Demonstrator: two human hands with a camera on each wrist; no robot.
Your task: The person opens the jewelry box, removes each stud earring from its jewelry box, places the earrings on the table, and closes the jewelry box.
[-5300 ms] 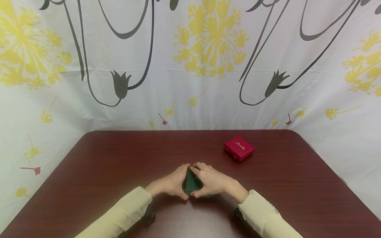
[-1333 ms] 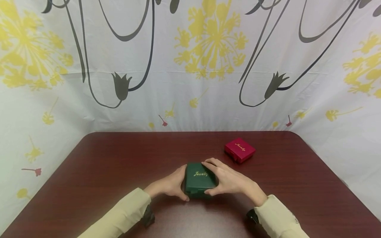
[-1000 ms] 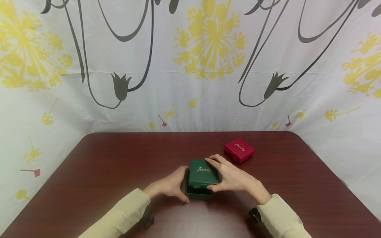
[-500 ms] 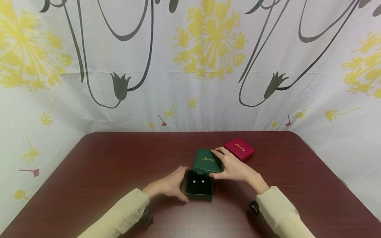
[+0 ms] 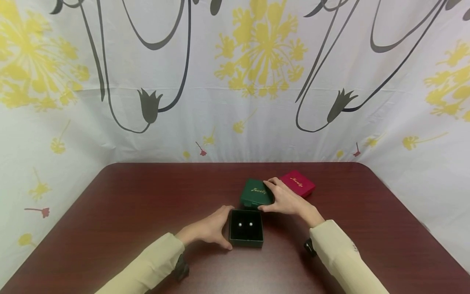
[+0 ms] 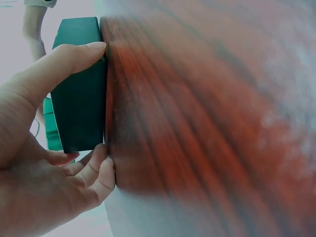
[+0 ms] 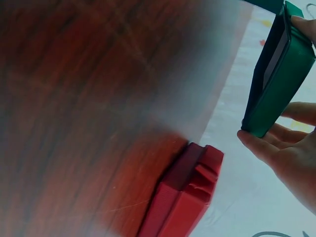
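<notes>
Near the middle of the table sits the base of a green jewelry box, uncovered, with two pearl-like stud earrings on its dark lining. My left hand grips its left side; in the left wrist view the thumb lies on one wall of the base and the fingers are at another side. Just beyond it, my right hand holds the green lid, which has gold "Jewelry" lettering. The right wrist view shows the lid raised off the table between thumb and fingers, its hollow underside partly visible.
A red jewelry box with gold lettering stands shut at the back right, close to my right hand. The dark red-brown table reaches back to a white patterned curtain.
My right hand has lifted the green lid off and carried it back and to the right, uncovering the earrings. My left hand has stayed on the base. The red box stands where it was.
</notes>
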